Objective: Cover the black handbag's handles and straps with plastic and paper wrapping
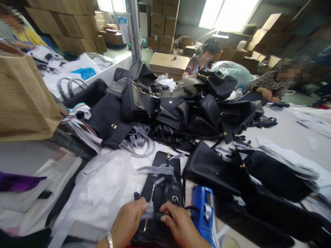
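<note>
A black handbag [161,187] lies flat in front of me with clear plastic strips wrapped over its straps and gold zipper. My left hand [128,222] pinches a piece of clear film [149,211] at the bag's near end. My right hand [179,224] presses closed fingers on the same strap area, just right of the left hand. A blue tape dispenser [203,210] stands right beside my right hand.
A big heap of black handbags [181,110] fills the table's middle and right. White plastic bags [100,189] lie to the left, a burlap bag [23,100] at far left. Two people sit across the table; cardboard boxes [160,24] are stacked behind.
</note>
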`<state>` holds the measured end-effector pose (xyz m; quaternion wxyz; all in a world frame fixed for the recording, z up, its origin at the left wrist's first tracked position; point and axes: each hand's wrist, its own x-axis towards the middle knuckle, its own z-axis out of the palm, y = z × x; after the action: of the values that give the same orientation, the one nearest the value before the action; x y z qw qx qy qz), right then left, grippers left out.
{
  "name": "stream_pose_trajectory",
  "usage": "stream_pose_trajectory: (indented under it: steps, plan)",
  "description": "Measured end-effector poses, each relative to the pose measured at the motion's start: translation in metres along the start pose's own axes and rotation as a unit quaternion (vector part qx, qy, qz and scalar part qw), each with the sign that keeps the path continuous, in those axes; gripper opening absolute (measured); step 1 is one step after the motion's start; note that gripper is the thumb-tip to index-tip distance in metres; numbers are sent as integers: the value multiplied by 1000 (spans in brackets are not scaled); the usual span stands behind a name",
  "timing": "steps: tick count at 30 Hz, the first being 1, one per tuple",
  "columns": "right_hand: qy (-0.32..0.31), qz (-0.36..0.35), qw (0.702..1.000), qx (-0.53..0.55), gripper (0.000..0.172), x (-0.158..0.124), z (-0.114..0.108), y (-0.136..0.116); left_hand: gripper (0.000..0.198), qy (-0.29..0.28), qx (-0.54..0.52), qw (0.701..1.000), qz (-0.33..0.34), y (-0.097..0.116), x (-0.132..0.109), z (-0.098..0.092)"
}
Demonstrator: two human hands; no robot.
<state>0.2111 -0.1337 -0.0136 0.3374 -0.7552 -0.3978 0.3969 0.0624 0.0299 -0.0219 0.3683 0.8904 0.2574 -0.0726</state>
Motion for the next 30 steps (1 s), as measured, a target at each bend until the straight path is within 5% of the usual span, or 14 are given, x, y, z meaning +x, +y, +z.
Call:
stream_pose_trajectory:
  steps: [5, 10, 14, 17, 23, 30]
  plan:
    - [35, -30, 998, 51, 26, 18, 6, -7, 34, -10, 27, 997, 76, 16, 33, 8]
    - [85, 2, 992, 93, 21, 44, -24, 16, 33, -9, 23, 992, 120, 24, 83, 1]
    - [195, 81, 976, -53, 21, 86, -45, 44, 31, 15, 22, 992, 122, 24, 127, 0]
    - [215, 121, 960, -133, 27, 118, -45, 58, 24, 9, 14, 993, 118, 20, 150, 8]
    - [211, 121, 960, -138, 11, 129, -36, 65, 21, 15, -24, 990, 135, 10, 161, 17]
    - [160, -3, 982, -98, 13, 112, -42, 55, 17, 41, -85, 980, 175, 7, 164, 17]
